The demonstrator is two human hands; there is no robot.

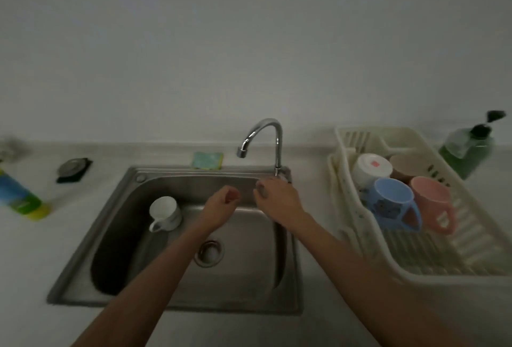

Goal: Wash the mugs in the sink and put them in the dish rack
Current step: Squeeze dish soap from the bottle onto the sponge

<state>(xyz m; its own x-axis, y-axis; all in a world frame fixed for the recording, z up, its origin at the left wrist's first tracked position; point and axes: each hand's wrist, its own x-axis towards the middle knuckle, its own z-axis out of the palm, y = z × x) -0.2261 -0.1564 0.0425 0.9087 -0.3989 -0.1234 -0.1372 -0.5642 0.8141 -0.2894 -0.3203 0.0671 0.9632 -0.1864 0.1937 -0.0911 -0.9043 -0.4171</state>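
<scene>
Both bare forearms are reaching in from the near edge of the counter (41, 263) and across the sink (235, 308). Between them the drain (209, 254) is showing, with bare steel floor around it. The left hand (221, 206) is hovering over the middle of the basin, fingers loosely curled and holding nothing. The right hand (278, 202) is stretching toward the sink's far right corner, fingertips at the base of the tap (266, 126) — blur is hiding whether they are gripping anything there.

The white mug (164, 212) is lying tilted near the sink's left wall, handle toward the near side, well apart from both hands. By the counter's right edge the dish rack (415, 273) is carrying a blue mug (393, 202) and a pink mug (433, 202) side by side, with a labelled mug (371, 168) and a beige mug (407, 166) behind them.

A sponge (207, 160) is resting just beyond the sink's far rim. A black strainer (73, 170) and a blue-and-yellow bottle (19, 197) are sitting toward the counter's left edge, and a green pump bottle (468, 152) is standing at its far right corner. A plain wall (249, 41) is rising behind.
</scene>
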